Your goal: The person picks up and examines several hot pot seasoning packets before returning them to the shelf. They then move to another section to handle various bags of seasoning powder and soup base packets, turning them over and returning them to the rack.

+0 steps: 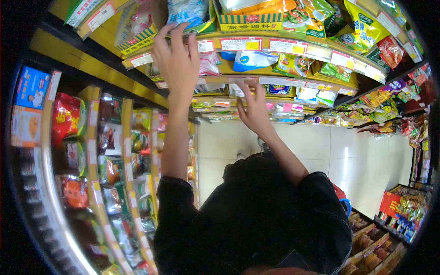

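Note:
My left hand [176, 59] reaches up to the front edge of a shelf, its fingers apart, beside a striped display box [133, 45] and just below a blue-and-white packet [187, 13]. Lower and to the right, my right hand [253, 106] hangs in front of the lower shelves with its fingers apart. It is nearest to a white packet [236, 90] on a lower shelf. Price labels [241, 44] run along the shelf edge between and above the hands. Nothing shows in either hand.
Shelves of packets [110, 169] stand on the left behind a shiny metal rail [57, 201]. More hanging packets [380, 103] are at the right. Pale floor tiles [316, 142] lie below. A red and blue object [341, 197] is partly hidden beside my body.

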{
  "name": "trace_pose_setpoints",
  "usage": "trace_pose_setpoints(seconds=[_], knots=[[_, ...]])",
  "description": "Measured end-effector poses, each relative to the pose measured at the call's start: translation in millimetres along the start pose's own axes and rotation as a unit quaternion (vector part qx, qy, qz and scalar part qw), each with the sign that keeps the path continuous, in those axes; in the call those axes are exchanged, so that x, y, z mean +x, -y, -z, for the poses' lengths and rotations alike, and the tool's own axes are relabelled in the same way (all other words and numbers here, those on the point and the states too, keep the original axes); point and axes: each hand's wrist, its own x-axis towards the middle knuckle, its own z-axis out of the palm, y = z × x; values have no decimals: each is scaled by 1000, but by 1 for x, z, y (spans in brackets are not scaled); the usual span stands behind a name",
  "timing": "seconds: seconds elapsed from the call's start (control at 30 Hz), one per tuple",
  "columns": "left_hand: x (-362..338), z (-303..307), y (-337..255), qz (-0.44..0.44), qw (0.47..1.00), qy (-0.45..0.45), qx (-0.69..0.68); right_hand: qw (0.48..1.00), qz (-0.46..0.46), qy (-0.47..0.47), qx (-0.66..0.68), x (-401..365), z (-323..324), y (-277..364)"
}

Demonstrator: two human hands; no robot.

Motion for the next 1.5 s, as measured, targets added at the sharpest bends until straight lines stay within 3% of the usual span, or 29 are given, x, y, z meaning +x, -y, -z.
trace_pose_setpoints(seconds=[0.33, 0.43, 0.5, 0.63, 0.7, 0.77, 0.87, 0.97, 1.07, 1.17, 1.33, 1.43, 1.5], knots=[[-72, -2, -58, 64, 992, -34, -102, 958, -260, -98, -66, -148, 122, -26], [-122, -17, -89, 101, 971, 38, -211, 940, -284, -161, -101, -169, 160, -27], [-169, -37, -124, 221, 898, 113, -363, 925, -302, -203, -109, -172, 187, -28], [-224, -31, -201, 259, 780, 316, -473, 904, -280, -294, -134, -168, 239, -46], [-245, -22, -232, 220, 723, 433, -492, 898, -266, -325, -131, -160, 266, -58], [-261, -19, -253, 145, 687, 509, -499, 896, -253, -342, -125, -148, 294, -70], [-284, -24, -283, 137, 667, 571, -459, 898, -209, -368, -119, -115, 342, -82], [-292, -33, -307, 152, 676, 564, -449, 908, -105, -386, -126, -73, 393, -100], [-291, -44, -329, 172, 686, 557, -435, 928, -52, -346, -125, -24, 428, -102], [-290, -51, -350, 185, 701, 548, -416, 939, 33, -274, -206, 25, 440, -107], [-278, -50, -384, 224, 716, 509, -421, 933, 65, -231, -268, 89, 430, -116], [-288, -46, -392, 251, 720, 478, -436, 955, 56, -224, -184, 107, 433, -126], [-289, -46, -389, 245, 726, 472, -437, 954, 76, -285, -57, 107, 427, -144]])
